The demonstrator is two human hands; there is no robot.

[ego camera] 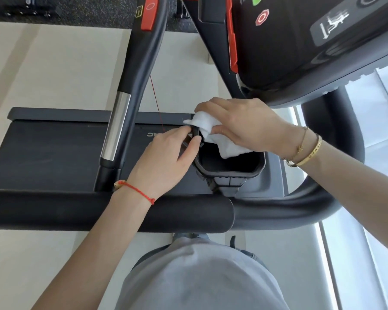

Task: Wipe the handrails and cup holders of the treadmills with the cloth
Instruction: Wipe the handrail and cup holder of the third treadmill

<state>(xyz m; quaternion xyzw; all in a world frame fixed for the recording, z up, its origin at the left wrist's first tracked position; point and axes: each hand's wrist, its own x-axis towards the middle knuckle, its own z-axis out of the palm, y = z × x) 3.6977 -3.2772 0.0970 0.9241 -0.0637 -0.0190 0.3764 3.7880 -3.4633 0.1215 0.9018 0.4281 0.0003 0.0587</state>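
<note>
Evidently the right hand [240,124] was doing the wiping: its fingers were curled over a bunched white cloth [213,136], pressing it down onto the far rim of the cup holder [230,165], with a loose tail of the cloth hanging below the palm into the opening. The grip appeared chosen to push fabric against the rim edge rather than sweep a flat surface. Just beside it, the left hand [166,157] pinched the same rim between thumb and fingertips at the holder's left corner, in my judgement to steady the holder against the wiping pressure.

The cup holder was black, with a thick moulded lip of angular outline and a dark, deep interior; whether any soiling remained inside could not be told. It sat directly beneath both hands, mounted on a bracket just beyond the padded handrail [108,211], which ran across beneath both forearms. Further out, beyond the left hand, rose an upright bar [119,128] with a chrome section; above the right hand sat the console [311,52].
</note>
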